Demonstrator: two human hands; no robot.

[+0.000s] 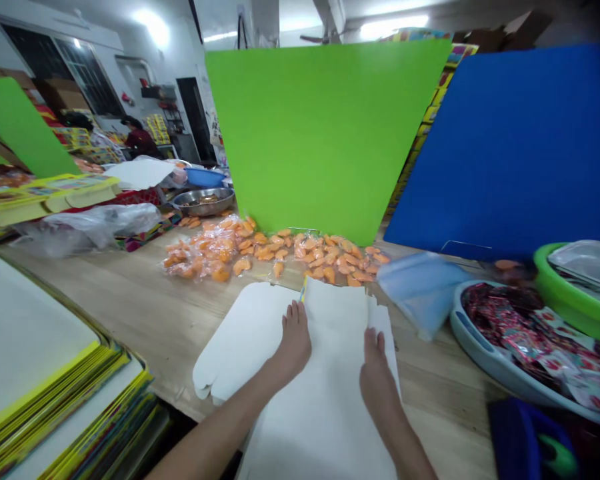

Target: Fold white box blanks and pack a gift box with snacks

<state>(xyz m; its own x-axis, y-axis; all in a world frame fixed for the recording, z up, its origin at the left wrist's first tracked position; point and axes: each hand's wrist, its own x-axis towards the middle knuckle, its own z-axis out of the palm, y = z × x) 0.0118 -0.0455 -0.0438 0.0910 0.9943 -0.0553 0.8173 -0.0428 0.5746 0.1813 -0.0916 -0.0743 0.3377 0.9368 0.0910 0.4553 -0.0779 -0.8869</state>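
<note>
At the far left lies a stack of yellow-edged boards [40,373], and beyond it, across the room, a co-worker [139,137] stands in a dark red top. On the wooden table [145,320], a white die-cut card [240,340] sits under the edge of a larger white sheet [320,380]. The left hand [294,343] lies open on that sheet, fingers together and pointing forward, close to a thin yellow strip [303,290]. The right hand [379,377] rests open on the sheet's right side, though the foreshortened fingers make any light pinch on the paper hard to rule out. Past them spread orange pieces [275,250], some in clear plastic, before a green board [325,133] and a blue board [505,153]. To the right are a pale blue bag [423,293], a grey tub [510,333] of red packets, and a green basin [575,293].
</note>
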